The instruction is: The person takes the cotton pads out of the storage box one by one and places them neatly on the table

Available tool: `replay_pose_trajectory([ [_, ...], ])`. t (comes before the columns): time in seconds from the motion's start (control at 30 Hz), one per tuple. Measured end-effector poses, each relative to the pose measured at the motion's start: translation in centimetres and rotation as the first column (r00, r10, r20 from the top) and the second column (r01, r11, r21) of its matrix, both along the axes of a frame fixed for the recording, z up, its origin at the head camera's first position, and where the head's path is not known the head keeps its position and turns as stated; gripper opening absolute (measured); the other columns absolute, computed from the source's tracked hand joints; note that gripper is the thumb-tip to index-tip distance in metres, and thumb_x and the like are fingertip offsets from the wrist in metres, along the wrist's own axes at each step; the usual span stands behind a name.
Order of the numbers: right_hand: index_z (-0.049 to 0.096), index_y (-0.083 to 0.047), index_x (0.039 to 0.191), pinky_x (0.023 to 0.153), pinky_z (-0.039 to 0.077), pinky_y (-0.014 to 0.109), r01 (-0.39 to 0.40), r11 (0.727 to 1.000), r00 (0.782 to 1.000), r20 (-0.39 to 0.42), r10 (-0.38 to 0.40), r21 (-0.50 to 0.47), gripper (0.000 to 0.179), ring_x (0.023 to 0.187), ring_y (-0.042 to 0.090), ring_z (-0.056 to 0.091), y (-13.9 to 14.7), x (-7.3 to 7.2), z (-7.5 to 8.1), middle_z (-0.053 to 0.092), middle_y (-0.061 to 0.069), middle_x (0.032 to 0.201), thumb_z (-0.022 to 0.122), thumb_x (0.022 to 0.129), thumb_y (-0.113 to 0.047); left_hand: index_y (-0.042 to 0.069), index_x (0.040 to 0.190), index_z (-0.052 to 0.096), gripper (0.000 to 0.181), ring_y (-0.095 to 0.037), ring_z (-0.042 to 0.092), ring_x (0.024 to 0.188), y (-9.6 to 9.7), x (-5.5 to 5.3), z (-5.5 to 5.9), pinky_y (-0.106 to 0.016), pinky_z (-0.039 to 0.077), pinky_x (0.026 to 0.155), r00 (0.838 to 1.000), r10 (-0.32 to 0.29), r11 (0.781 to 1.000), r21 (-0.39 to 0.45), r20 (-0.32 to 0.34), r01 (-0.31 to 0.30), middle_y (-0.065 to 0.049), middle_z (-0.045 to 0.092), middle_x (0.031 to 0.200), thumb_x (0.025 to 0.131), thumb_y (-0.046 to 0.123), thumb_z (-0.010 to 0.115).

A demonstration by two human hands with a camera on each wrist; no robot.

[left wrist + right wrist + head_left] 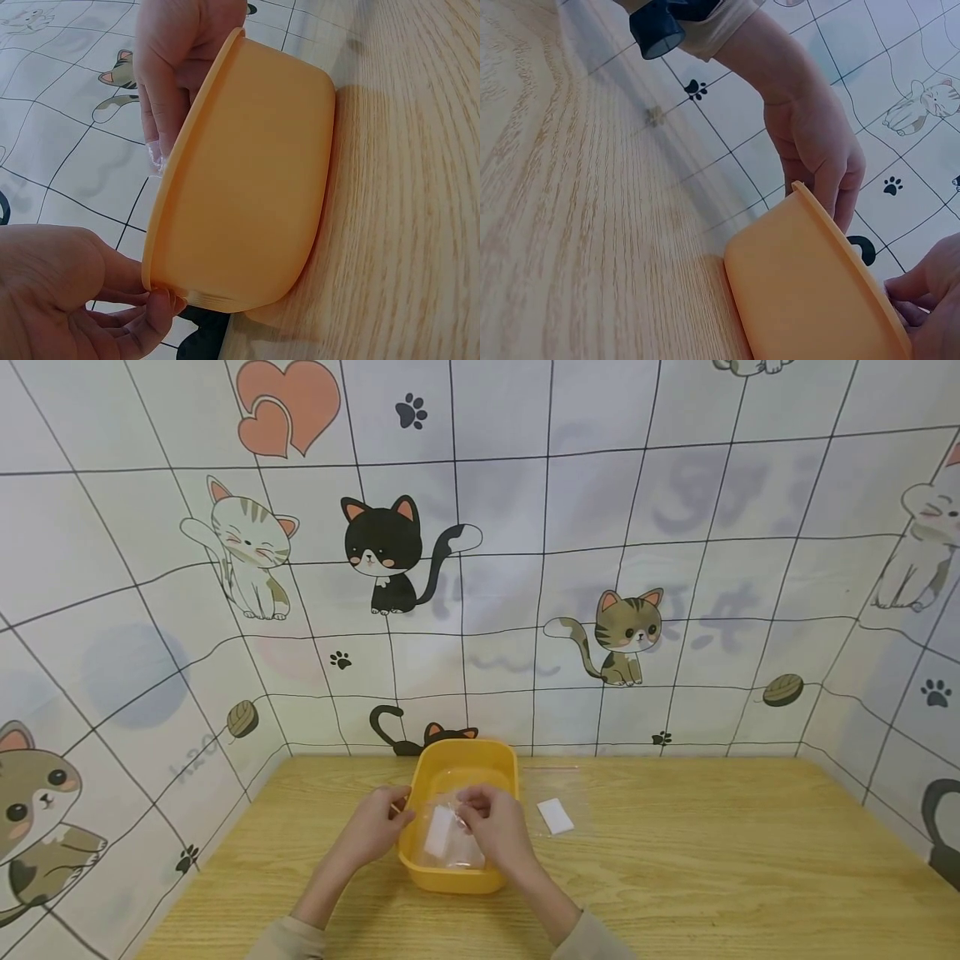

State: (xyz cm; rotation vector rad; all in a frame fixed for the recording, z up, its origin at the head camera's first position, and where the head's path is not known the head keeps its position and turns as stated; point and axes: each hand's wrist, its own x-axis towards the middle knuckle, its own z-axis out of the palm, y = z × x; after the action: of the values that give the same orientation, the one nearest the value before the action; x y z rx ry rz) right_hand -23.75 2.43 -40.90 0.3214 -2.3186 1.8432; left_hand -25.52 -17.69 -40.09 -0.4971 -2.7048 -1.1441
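A yellow plastic basin (457, 883) stands on the wooden table in the head view. My left hand (375, 827) grips its left rim, thumb and fingers curled at the edge in the left wrist view. Inside the basin lies a clear plastic bag (468, 856) with a white rectangular piece (438, 833) in it. My right hand (495, 827) reaches over the basin and pinches the top of this bag. A bit of clear film shows at its fingertips in the left wrist view. The basin wall hides the bag's lower part in both wrist views.
To the right of the basin, another clear bag (531, 793) lies flat on the table (690, 860), with a white rectangle (555, 817) inside and a reddish strip along its top. A cat-print wall covering (502, 602) rises behind and at both sides.
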Motion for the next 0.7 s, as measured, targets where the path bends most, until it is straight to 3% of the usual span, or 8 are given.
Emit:
replay_pose_trajectory([
  [0.4, 0.069, 0.002, 0.103, 0.069, 0.056, 0.024, 0.015, 1.0, 0.999, -0.037, -0.015, 0.006, 0.009, 0.08, 0.018, 0.064, 0.25, 0.39, 0.48, 0.068, 0.008, 0.09, 0.066, 0.094, 0.002, -0.008, 0.106, 0.067, 0.017, -0.02, 0.061, 0.074, 0.11, -0.06, -0.03, -0.03, 0.055, 0.062, 1.0, 0.002, 1.0, -0.011, -0.001, -0.002, -0.009, 0.058, 0.085, 0.089, -0.008, 0.068],
  [0.53, 0.067, 0.002, 0.105, 0.068, 0.057, 0.025, 0.014, 1.0, 0.999, -0.036, -0.015, -0.02, 0.011, 0.078, 0.018, 0.064, 0.34, 0.44, 0.55, 0.067, 0.009, 0.09, 0.066, 0.094, 0.001, -0.012, 0.113, 0.066, 0.024, -0.021, 0.061, 0.075, 0.11, -0.05, -0.03, -0.032, 0.056, 0.063, 1.0, 0.007, 1.0, -0.005, 0.0, -0.007, -0.01, 0.059, 0.086, 0.089, -0.008, 0.068],
  [0.7, 0.065, 0.002, 0.11, 0.063, 0.057, 0.026, 0.015, 0.997, 1.0, -0.018, -0.016, -0.077, 0.015, 0.073, 0.017, 0.065, 0.56, 0.28, 0.53, 0.067, 0.01, 0.088, 0.065, 0.095, 0.0, -0.008, 0.108, 0.067, 0.019, -0.02, 0.062, 0.074, -0.01, -0.13, -0.07, -0.031, 0.055, 0.062, 1.0, 0.002, 1.0, -0.004, -0.005, -0.002, -0.009, 0.059, 0.085, 0.089, -0.008, 0.067],
])
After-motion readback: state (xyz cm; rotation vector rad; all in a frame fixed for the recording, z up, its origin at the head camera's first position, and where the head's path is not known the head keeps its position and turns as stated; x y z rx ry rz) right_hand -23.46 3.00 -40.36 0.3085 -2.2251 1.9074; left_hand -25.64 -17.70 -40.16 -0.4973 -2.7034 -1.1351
